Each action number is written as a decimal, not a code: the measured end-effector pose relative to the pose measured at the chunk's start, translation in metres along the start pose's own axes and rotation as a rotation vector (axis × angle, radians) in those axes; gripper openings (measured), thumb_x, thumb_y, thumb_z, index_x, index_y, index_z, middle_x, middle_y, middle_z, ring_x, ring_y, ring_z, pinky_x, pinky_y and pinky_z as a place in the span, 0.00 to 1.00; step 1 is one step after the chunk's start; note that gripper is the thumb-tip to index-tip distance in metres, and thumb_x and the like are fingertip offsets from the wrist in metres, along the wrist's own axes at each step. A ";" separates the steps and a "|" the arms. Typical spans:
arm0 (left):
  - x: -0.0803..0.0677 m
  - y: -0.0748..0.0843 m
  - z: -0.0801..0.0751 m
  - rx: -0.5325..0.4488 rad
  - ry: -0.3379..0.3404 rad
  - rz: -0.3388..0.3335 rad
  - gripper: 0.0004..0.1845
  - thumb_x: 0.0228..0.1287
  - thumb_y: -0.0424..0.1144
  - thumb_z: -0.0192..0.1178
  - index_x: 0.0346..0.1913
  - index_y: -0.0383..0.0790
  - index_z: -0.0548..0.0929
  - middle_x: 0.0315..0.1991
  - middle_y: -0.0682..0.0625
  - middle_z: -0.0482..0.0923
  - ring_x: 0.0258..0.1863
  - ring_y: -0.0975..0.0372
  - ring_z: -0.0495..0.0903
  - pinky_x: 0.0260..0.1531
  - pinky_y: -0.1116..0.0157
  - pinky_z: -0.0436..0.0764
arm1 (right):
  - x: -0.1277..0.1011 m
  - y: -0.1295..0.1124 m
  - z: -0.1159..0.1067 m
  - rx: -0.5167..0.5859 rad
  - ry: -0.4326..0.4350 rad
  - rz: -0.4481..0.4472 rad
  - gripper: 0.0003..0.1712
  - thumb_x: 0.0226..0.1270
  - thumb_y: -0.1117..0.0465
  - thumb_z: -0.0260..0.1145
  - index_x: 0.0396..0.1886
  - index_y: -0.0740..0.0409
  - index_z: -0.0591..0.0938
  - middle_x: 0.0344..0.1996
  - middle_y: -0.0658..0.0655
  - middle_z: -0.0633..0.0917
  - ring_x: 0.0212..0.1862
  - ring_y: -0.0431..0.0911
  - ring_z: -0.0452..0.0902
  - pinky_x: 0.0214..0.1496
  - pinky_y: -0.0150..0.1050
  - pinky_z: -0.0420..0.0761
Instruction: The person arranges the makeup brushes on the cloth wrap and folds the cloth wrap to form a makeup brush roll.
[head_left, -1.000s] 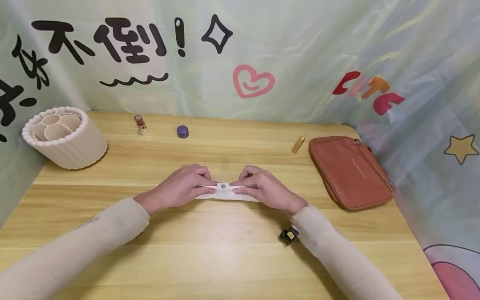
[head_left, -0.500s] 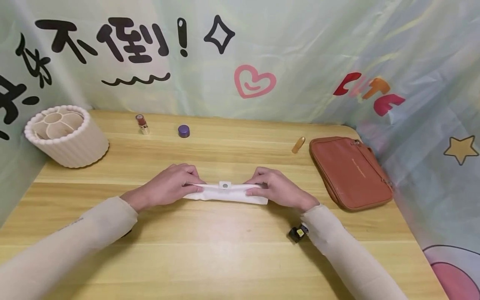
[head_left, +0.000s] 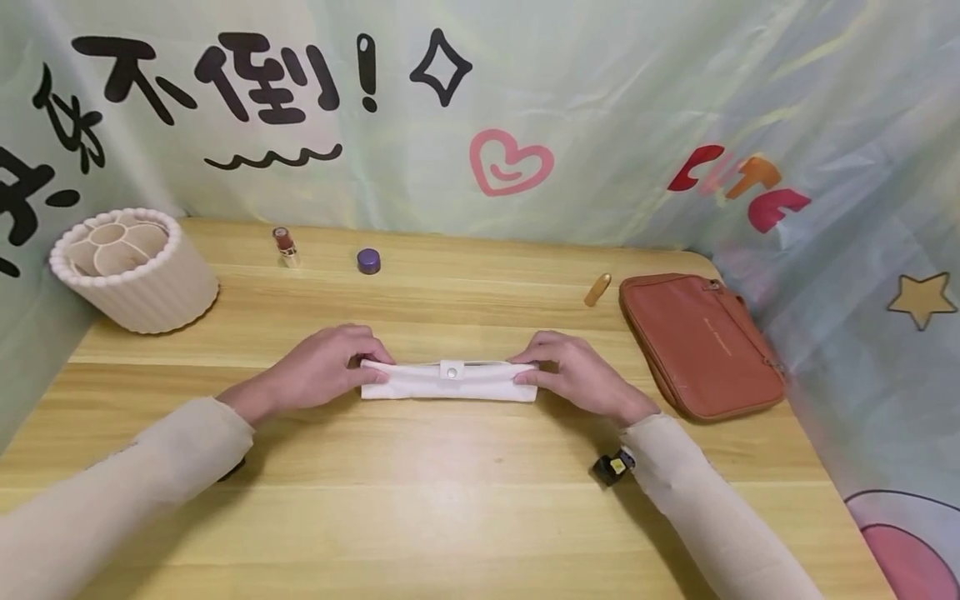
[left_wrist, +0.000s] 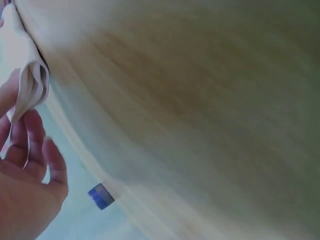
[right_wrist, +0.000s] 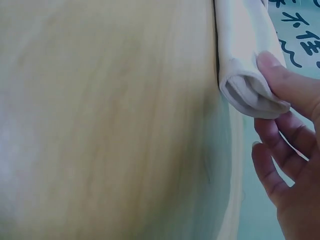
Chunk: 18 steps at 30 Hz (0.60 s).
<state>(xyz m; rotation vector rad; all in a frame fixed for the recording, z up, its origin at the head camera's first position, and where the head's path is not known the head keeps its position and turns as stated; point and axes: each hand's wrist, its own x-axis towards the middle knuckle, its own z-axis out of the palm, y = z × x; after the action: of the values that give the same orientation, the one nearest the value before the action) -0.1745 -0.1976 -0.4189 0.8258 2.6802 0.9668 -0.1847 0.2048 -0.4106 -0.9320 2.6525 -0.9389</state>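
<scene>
On the wooden table (head_left: 465,517), left of the brown bag (head_left: 701,342), the white snap pouch (head_left: 448,381) lay flat. The left hand (head_left: 318,367) and right hand (head_left: 577,375), near its snap a second earlier, had slid outward and pinched its ends, smoothing it closed.

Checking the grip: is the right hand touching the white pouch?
Touching. The right wrist view shows the right hand with its thumb pressed on the white pouch at its open end.
</scene>
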 end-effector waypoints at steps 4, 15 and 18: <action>-0.003 0.000 -0.001 0.058 0.033 0.043 0.12 0.73 0.38 0.73 0.56 0.53 0.95 0.43 0.62 0.87 0.40 0.66 0.78 0.45 0.62 0.79 | -0.004 0.003 -0.005 -0.028 0.010 -0.006 0.16 0.75 0.59 0.76 0.60 0.49 0.93 0.47 0.46 0.89 0.46 0.40 0.81 0.50 0.39 0.84; 0.001 0.006 -0.002 -0.013 -0.039 -0.015 0.14 0.78 0.44 0.69 0.61 0.49 0.92 0.55 0.53 0.87 0.58 0.54 0.78 0.59 0.50 0.75 | -0.005 -0.001 0.000 -0.001 -0.008 0.059 0.15 0.82 0.58 0.69 0.62 0.53 0.91 0.53 0.53 0.88 0.51 0.45 0.82 0.52 0.42 0.83; 0.009 0.014 0.006 -0.051 -0.033 -0.045 0.12 0.79 0.45 0.67 0.59 0.51 0.93 0.52 0.56 0.89 0.55 0.57 0.81 0.58 0.51 0.77 | 0.003 -0.008 0.006 0.027 0.013 0.087 0.14 0.81 0.56 0.70 0.60 0.52 0.92 0.52 0.53 0.89 0.52 0.46 0.83 0.52 0.43 0.83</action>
<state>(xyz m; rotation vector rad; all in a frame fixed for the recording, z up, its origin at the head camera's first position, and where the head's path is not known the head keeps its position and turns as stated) -0.1738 -0.1799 -0.4143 0.7617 2.6230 0.9988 -0.1810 0.1954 -0.4104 -0.7996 2.6607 -0.9621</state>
